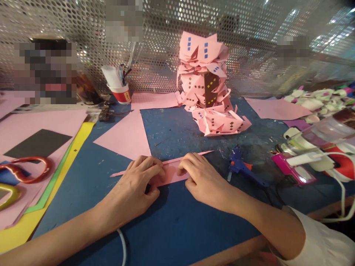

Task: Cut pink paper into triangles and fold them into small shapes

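We press our left hand and right hand palm-down, side by side, on a pink paper strip, fingers curled and pinching its folded edge between them. Beyond our hands stands a pink paper pile; right of them lies a blue glue gun.

Blue mat open; glue gun right; paper stack behind

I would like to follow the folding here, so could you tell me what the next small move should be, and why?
Probably run the fingers outward along the fold. Both the left hand and right hand press the middle of the pink paper strip, while its thin ends lie unpressed on the blue table.
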Action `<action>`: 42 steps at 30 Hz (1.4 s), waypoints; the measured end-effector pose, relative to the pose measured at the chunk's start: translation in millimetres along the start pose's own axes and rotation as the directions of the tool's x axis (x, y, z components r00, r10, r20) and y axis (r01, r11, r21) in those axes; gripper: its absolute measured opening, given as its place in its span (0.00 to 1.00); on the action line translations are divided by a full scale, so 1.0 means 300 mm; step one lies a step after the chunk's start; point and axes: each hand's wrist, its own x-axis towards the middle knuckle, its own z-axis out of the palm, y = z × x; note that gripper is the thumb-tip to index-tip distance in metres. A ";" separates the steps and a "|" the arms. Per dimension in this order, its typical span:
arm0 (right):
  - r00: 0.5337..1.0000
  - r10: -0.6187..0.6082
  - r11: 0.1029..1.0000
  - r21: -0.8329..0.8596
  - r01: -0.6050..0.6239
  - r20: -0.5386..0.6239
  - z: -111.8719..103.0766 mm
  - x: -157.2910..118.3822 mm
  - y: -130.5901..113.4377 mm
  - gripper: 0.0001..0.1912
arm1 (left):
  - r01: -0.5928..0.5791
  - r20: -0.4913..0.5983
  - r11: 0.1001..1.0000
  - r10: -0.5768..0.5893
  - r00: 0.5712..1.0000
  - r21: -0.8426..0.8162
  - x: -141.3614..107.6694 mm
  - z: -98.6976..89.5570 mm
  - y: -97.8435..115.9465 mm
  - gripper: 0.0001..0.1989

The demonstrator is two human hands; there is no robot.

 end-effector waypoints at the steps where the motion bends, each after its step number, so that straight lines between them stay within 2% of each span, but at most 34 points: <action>1: 1.000 -0.002 1.000 -0.002 0.002 0.002 0.000 0.000 0.001 0.18 | -0.005 -0.008 1.000 0.005 1.000 -0.003 0.000 0.000 0.000 0.15; 12: 0.997 -0.054 0.999 0.001 0.054 -0.053 0.007 -0.001 0.008 0.20 | -0.033 -0.064 0.997 0.028 0.998 -0.074 -0.005 0.000 -0.007 0.14; 20: 0.995 -0.084 0.994 -0.079 0.079 -0.061 0.013 -0.001 0.001 0.20 | -0.050 -0.076 0.999 0.048 0.996 -0.020 -0.004 -0.001 0.003 0.15; 26: 0.987 -0.060 0.995 -0.085 0.048 -0.149 0.014 0.013 0.016 0.15 | -0.062 -0.107 0.998 0.058 0.993 -0.031 0.002 0.004 0.002 0.11; 29: 0.980 -0.028 0.989 -0.147 -0.002 -0.198 0.010 0.020 0.027 0.13 | -0.070 -0.119 0.997 0.065 0.991 -0.044 0.002 0.004 0.001 0.09; 34: 0.980 -0.007 0.967 -0.252 -0.045 -0.199 0.013 0.029 0.049 0.14 | -0.065 -0.148 0.996 0.056 0.987 -0.054 -0.001 0.006 -0.005 0.09; 39: 0.979 -0.018 0.969 -0.246 -0.033 -0.203 0.010 0.036 0.051 0.09 | -0.063 -0.200 0.997 0.055 0.978 -0.034 -0.002 0.014 -0.009 0.12; 42: 0.976 -0.039 0.975 -0.220 -0.009 -0.213 0.010 0.037 0.050 0.07 | -0.024 -0.168 1.000 0.025 0.986 0.006 -0.001 0.018 -0.009 0.14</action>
